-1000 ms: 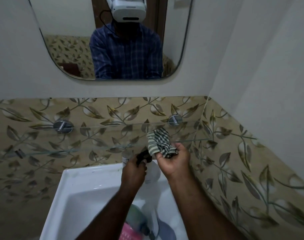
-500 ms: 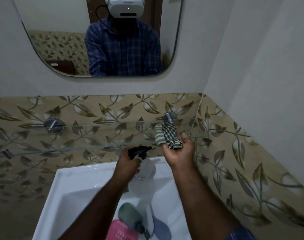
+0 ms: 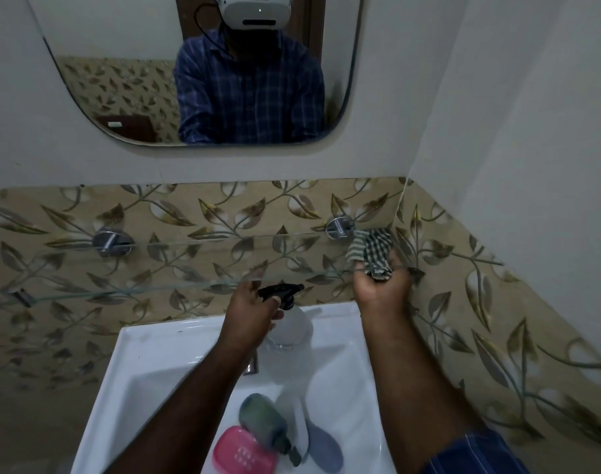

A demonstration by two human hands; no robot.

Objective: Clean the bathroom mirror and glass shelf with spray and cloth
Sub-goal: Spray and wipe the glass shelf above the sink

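Observation:
A clear glass shelf (image 3: 175, 265) runs along the leaf-patterned tiles, held by round chrome brackets. My right hand (image 3: 382, 289) grips a bunched green checked cloth (image 3: 372, 251) at the shelf's right end, close to the right bracket (image 3: 340, 228). My left hand (image 3: 254, 309) holds a translucent spray bottle (image 3: 294, 328) by its black trigger head, just below the shelf's front edge and above the sink. The rounded mirror (image 3: 128, 70) hangs on the white wall above and reflects a person in a blue checked shirt.
A white sink (image 3: 148, 364) sits under my arms, with a pink soap dish (image 3: 244, 453), a lying green pump bottle (image 3: 264, 425) and a grey oval item (image 3: 324, 448) in its basin. The side wall (image 3: 514, 165) closes in on the right.
My right hand has carried the cloth right and up to the shelf's right end. The spray bottle in my left hand has risen slightly. The view has tilted down a little.

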